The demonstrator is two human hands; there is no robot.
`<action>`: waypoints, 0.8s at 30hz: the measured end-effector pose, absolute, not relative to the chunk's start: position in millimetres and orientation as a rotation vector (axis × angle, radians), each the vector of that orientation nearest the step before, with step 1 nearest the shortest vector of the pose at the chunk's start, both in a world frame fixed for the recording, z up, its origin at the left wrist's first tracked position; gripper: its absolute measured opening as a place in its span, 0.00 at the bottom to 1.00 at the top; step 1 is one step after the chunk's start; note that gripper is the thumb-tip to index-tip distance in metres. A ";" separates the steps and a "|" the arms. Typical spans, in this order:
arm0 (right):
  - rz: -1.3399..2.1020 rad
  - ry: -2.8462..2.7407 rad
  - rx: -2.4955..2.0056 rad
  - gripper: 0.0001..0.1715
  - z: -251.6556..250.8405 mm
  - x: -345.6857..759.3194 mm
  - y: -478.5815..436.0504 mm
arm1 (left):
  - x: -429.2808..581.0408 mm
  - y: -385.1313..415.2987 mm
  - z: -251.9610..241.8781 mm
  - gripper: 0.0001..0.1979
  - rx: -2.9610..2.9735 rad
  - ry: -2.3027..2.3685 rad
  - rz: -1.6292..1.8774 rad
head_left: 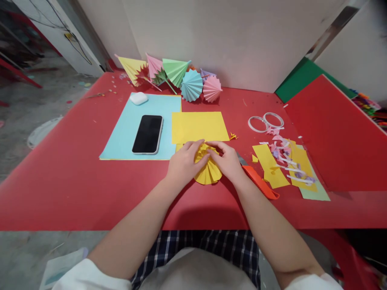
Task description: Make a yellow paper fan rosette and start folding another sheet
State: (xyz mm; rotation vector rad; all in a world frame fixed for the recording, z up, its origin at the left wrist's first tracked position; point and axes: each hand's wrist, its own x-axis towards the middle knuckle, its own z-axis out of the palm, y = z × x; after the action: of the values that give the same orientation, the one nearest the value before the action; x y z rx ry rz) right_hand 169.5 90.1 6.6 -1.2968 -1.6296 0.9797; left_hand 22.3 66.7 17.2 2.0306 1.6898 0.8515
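Observation:
A pleated yellow paper fan (208, 172) lies on the red table (75, 181) in front of me. My left hand (184, 162) pinches its left side with fingers closed on the folds. My right hand (227, 160) grips its right side the same way, fingers curled on the paper. A flat yellow sheet (199, 126) lies just behind the fan.
A black phone (148, 134) rests on a light blue sheet (127, 129), with a white earbud case (138, 98) behind. Several folded paper fans (181, 76) line the back wall. An orange cutter (260, 182), tape rings (266, 121) and paper scraps (287, 163) lie at right.

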 end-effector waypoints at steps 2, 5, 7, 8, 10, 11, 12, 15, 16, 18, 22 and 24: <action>0.998 -1.616 -1.297 0.14 6.6 170.1 90.6 | 20.6 68.4 16.6 0.21 1.988 1.637 0.792; 0.985 -1.615 -1.309 0.14 8.7 171.0 90.6 | 19.0 70.4 14.7 0.20 1.827 1.594 0.789; 0.876 -1.616 -1.311 0.15 11.5 171.8 90.0 | 18.2 71.7 12.9 0.20 1.676 1.605 0.844; 0.803 -1.606 -1.308 0.15 13.0 172.4 89.6 | 17.5 72.4 12.0 0.21 1.599 1.615 0.887; 0.682 -1.542 -1.305 0.18 15.7 174.1 89.2 | 15.5 74.1 10.6 0.22 1.459 1.627 0.984; 0.653 -1.493 -1.312 0.20 16.7 175.2 89.4 | 14.3 74.9 10.3 0.23 1.392 1.626 1.028; 0.652 -1.442 -1.321 0.22 17.2 176.3 89.9 | 13.0 75.7 10.1 0.23 1.329 1.618 1.063; 0.812 -1.312 -1.336 0.25 16.1 178.8 92.8 | 9.8 77.5 10.4 0.24 1.176 1.562 1.159; 0.898 -1.274 -1.338 0.24 15.0 179.0 93.8 | 9.3 77.7 10.6 0.24 1.139 1.537 1.188; 1.047 -1.193 -1.335 0.19 12.1 178.6 95.3 | 9.3 77.6 11.0 0.25 1.090 1.490 1.221; 1.233 -1.028 -1.247 0.18 6.0 175.3 96.2 | 12.5 75.6 12.7 0.26 1.073 1.434 1.185; 1.335 -0.952 -1.194 0.19 3.7 173.7 96.9 | 14.6 74.3 13.7 0.26 1.105 1.432 1.155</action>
State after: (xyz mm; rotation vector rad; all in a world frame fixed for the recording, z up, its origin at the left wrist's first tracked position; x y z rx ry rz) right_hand 173.7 96.9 3.7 -1.1937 -0.9524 1.3348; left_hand 14.6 74.3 13.7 1.1053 1.4323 1.1553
